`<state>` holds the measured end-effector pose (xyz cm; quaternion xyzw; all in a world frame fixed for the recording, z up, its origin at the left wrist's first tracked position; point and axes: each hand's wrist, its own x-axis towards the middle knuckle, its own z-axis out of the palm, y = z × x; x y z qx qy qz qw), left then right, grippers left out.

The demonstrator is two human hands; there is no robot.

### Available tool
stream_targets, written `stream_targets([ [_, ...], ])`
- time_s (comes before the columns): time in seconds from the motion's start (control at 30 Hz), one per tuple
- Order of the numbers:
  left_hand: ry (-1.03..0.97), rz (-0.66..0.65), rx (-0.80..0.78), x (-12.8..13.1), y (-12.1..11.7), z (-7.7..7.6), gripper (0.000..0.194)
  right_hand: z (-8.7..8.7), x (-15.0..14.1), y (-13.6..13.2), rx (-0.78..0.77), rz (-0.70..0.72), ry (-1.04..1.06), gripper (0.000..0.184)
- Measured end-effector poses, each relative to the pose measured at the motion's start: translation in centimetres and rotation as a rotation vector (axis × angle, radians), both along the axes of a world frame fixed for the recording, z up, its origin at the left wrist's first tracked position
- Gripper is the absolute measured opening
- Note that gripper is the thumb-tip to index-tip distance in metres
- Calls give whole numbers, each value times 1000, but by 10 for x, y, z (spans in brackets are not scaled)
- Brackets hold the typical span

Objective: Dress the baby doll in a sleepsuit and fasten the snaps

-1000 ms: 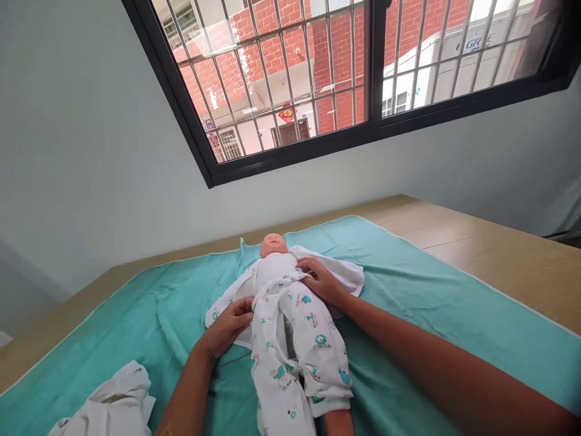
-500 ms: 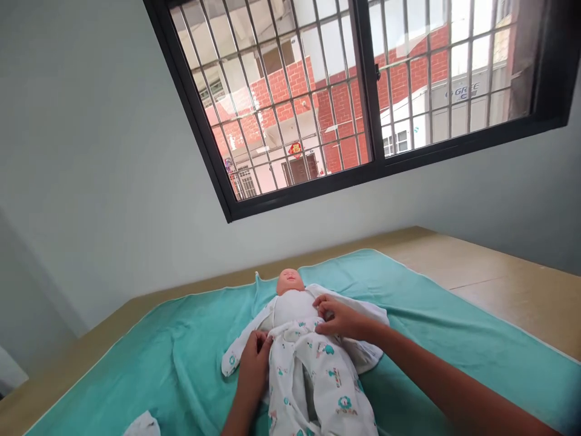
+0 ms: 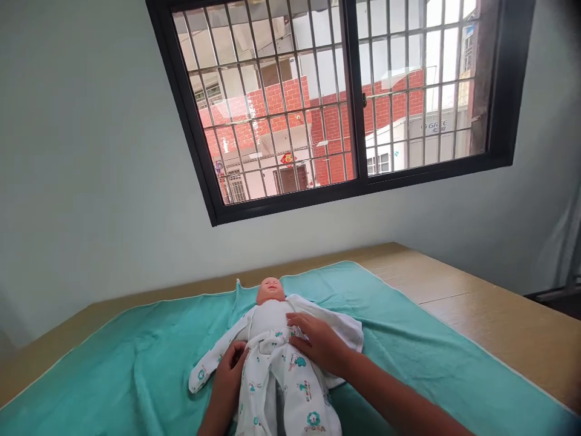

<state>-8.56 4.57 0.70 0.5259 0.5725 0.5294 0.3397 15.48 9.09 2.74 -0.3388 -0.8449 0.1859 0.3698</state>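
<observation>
A baby doll (image 3: 271, 290) lies on its back, its head toward the wall. It wears a white top (image 3: 269, 318) and white pants (image 3: 297, 387) printed with small green and orange figures. My left hand (image 3: 227, 374) is at the waist on the left side, its thumb and fingers closed on the pants' edge. Across the belly on the right lies my right hand (image 3: 320, 344), fingers stretched out and thumb apart, touching the waistband. One patterned sleeve (image 3: 202, 374) spreads to the left; the other side of the garment is partly under my right arm.
A green cloth (image 3: 172, 345) with creases lies beneath the doll on a wooden surface (image 3: 454, 284). Beyond it stand a pale wall (image 3: 113, 181) and a black-framed window (image 3: 290, 203) with metal bars.
My right hand's fingers have gone from bent at the waistband to flatter over the belly. The left hand stays by the waist. The view has shifted, so the doll appears farther left.
</observation>
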Motion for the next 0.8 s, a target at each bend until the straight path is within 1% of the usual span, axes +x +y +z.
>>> stream_targets([
  [0.07, 45, 23, 15, 1, -1, 1, 41, -3, -4, -2, -35, 21, 66, 22],
  [0.13, 89, 43, 41, 1, 1, -3, 40, -6, -9, -1, -129, 11, 159, 16],
  [0.23, 137, 105, 121, -1, 11, -17, 35, -10, -16, 7, -313, -25, 238, 18],
  [0.3, 153, 139, 212, -4, 19, -28, 34, -10, -18, 11, -347, -24, 227, 20],
  [0.37, 145, 119, 271, -7, 24, -35, 33, -8, -17, 12, -277, -13, 206, 18],
  [0.43, 131, 72, 256, -8, 25, -36, 30, -5, -16, 10, -159, -14, 157, 16],
  [0.53, 152, 67, 164, -6, 18, -28, 31, -4, -15, 8, -36, -85, 46, 14],
  [0.63, 238, 119, 122, -4, 15, -16, 32, -7, -20, 13, 1, -181, -2, 12],
  [0.7, 286, 143, 137, -5, 18, -12, 30, -9, -24, 22, 38, -211, 15, 10],
  [0.8, 276, 186, 146, -8, 31, -12, 24, -5, -29, 38, 62, -184, 15, 10],
])
